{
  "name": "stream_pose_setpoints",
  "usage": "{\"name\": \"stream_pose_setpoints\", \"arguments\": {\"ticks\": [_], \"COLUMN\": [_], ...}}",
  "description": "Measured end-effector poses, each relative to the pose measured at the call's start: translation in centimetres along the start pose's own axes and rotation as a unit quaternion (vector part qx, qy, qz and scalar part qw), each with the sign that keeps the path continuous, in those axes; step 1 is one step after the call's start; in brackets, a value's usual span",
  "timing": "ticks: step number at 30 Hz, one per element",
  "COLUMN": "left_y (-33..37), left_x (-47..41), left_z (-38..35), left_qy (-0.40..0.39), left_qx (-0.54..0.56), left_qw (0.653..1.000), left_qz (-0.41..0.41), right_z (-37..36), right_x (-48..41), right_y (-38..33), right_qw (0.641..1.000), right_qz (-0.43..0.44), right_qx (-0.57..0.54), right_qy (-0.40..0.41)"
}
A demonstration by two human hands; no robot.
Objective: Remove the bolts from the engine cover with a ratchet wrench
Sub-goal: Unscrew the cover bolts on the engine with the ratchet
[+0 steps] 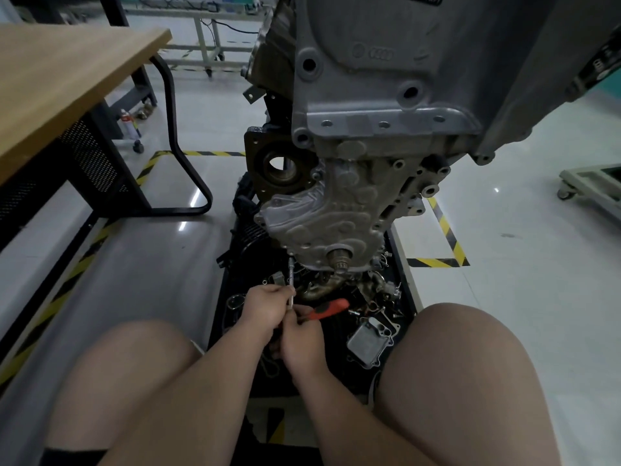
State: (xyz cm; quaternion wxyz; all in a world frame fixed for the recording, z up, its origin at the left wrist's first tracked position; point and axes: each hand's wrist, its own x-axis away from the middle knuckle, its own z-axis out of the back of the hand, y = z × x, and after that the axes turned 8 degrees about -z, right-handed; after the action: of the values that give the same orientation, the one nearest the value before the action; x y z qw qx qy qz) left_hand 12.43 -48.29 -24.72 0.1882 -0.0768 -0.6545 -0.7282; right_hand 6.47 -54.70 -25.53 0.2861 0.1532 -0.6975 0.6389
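ratchet wrench (328, 309): head hidden by right grip (300, 344) | bolt: too small | engine (386, 79): top cropped

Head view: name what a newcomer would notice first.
The big grey engine at upper centre dominates. Below its engine cover, the left hand pinches a silver extension bar and the right hand holds the red-handled ratchet wrench, over a black tray of loose parts.

I'm working in a tight pocket: the engine cover (336, 210) is overhanging the ratchet wrench (291, 277), the crankshaft stub (341, 258) is jutting out just to its right, and loose parts (376, 304) are crowding the black tray (405, 284). The left knee (134, 358) and right knee (470, 348) are boxing in the sides. Bare floor (151, 264) is lying open to the left.
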Motion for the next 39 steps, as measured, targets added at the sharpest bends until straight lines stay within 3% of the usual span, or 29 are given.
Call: {"name": "stream_pose_setpoints", "arguments": {"ticks": [3, 10, 16, 24, 29, 34, 39], "left_y": [-0.1, 0.4, -0.1, 0.7, 1.1, 1.1, 1.1], "left_x": [-0.2, -0.3, -0.4, -0.6, -0.5, -0.7, -0.7], "left_z": [0.1, -0.3, -0.5, 0.5, 0.9, 1.3, 1.5], "left_qy": [-0.001, -0.006, -0.007, -0.046, -0.085, -0.102, -0.111], "left_qx": [0.013, 0.024, -0.002, -0.174, -0.217, -0.210, -0.202], "left_qw": [1.000, 1.000, 1.000, 0.983, 0.972, 0.972, 0.973], "left_qz": [-0.001, -0.005, 0.000, -0.045, -0.038, -0.028, -0.012], "right_z": [0.4, -0.2, 0.1, -0.4, -0.9, -0.7, -0.5], "right_x": [0.2, 1.2, 1.0, 1.3, 1.5, 1.3, 1.3], "right_y": [0.1, 0.4, 0.1, -0.5, -1.0, -1.0, -1.0], "right_qw": [0.997, 0.998, 0.996, 0.980, 0.905, 0.875, 0.884], "right_qz": [0.041, 0.044, 0.045, -0.106, -0.211, -0.226, -0.233], "right_qx": [0.069, 0.003, 0.033, -0.165, -0.349, -0.403, -0.377], "right_qy": [0.015, 0.049, 0.064, -0.019, -0.118, -0.146, -0.151]}}
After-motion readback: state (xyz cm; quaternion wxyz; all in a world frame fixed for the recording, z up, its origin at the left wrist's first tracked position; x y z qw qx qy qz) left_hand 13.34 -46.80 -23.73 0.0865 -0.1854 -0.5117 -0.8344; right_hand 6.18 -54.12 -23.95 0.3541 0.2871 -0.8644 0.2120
